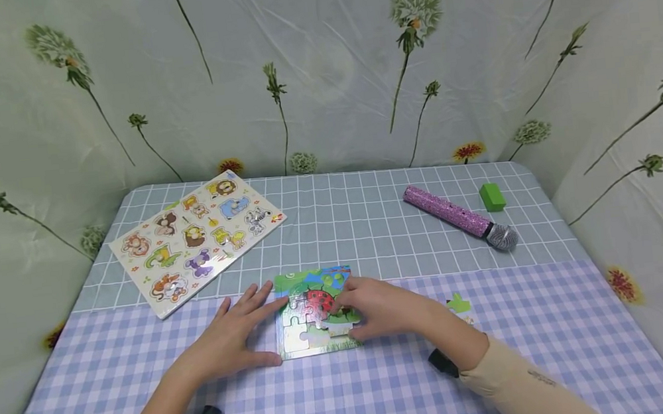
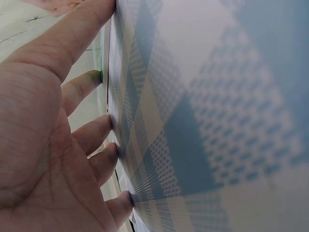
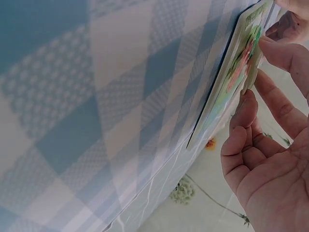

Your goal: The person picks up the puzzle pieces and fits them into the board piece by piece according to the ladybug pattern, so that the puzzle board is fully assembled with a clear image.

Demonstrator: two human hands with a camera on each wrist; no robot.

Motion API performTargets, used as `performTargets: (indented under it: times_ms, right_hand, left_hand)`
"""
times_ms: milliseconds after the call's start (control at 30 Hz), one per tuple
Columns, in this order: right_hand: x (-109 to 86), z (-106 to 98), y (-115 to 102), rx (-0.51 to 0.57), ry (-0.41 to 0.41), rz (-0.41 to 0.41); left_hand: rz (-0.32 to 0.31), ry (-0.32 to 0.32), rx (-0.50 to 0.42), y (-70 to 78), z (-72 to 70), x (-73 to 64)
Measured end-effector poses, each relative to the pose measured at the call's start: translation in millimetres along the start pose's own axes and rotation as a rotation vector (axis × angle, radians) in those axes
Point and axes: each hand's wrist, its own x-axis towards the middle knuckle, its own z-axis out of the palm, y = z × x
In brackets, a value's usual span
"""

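Observation:
A small jigsaw puzzle [image 1: 296,340] with a red ladybug on green leaves lies on the checked cloth, its lower left part pale and bare. My left hand [image 1: 230,340] is beside its left edge, fingers spread; the index finger and thumb reach the board's side. In the left wrist view, the fingertips of the left hand [image 2: 53,140] rest along the cloth and board edge. Over the puzzle's right side, my right hand [image 1: 385,305] pinches a puzzle piece [image 3: 249,81], seen slightly raised from the board in the right wrist view. Its printed face is mostly hidden.
Loose puzzle pieces [image 1: 458,303] lie right of the puzzle, partly behind the right forearm. A board with cartoon animals [image 1: 212,272] is at back left. A glittery purple microphone [image 1: 448,211] and a green block [image 1: 492,197] lie at back right. Flowered fabric [image 1: 333,100] hangs behind the table.

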Motion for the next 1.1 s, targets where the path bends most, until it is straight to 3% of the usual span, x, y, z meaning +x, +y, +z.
performTargets:
  times_ms: [767,1100]
  right_hand:
    - [20.4,7,-15,-0.016,-0.085,-0.029]
    - [21.3,10,-16,0.004,-0.082,-0.048]
  left_hand:
    - [-0.007,-0.013,-0.009,-1.2,0.4,1.2]
    - [-0.001,-0.004,0.008,-1.8,1.4,0.7]
